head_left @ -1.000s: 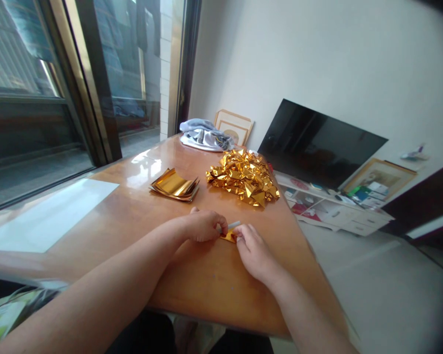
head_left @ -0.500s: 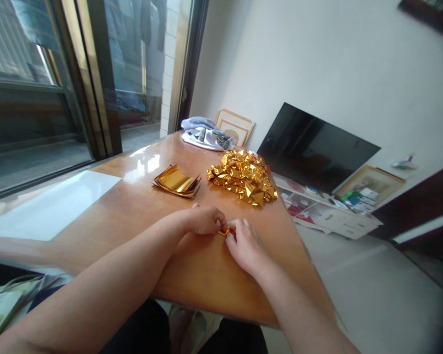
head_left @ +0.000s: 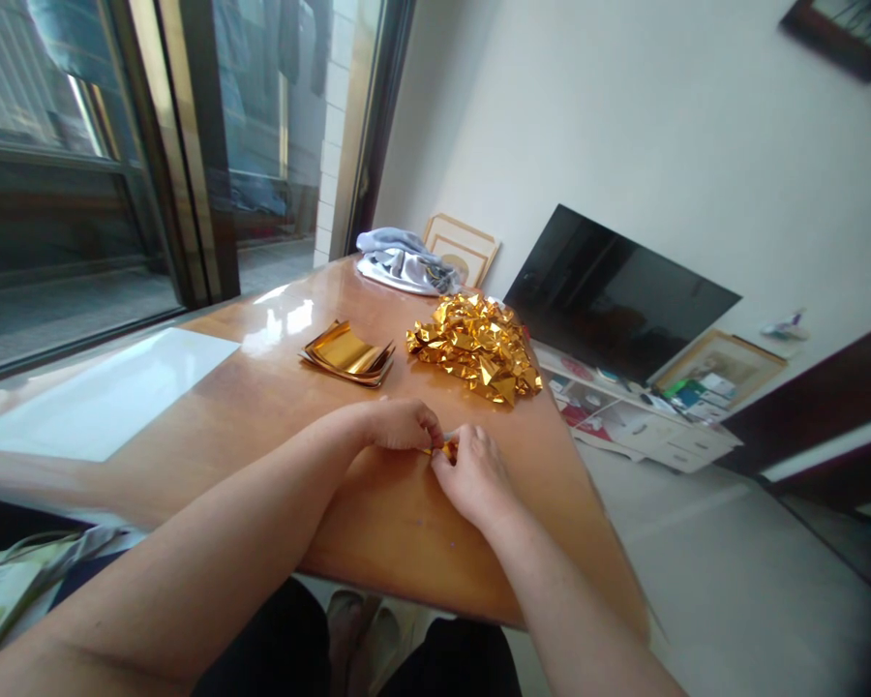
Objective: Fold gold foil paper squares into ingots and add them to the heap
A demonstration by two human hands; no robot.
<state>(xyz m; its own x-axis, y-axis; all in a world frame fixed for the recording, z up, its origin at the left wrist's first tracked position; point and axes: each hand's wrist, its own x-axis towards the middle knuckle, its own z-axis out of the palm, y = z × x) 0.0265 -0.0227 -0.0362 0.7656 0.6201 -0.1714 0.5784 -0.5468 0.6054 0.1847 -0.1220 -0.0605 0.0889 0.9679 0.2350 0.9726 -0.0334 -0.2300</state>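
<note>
Crinkled, mirror-shiny gold foil (head_left: 475,350) — on a glossy, smooth varnished wood tabletop (head_left: 276,416)

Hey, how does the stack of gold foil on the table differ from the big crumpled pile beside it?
The stack of gold foil is neat layered sheets with curled edges, while the crumpled pile is a jumble of crinkled pieces. The pile is clearly larger and stands taller than the stack. The stack lies to the pile's left in this view. Both are shiny gold and rest on the wooden table.

Foil stack (head_left: 346,353) left of foil heap (head_left: 475,350)
</note>
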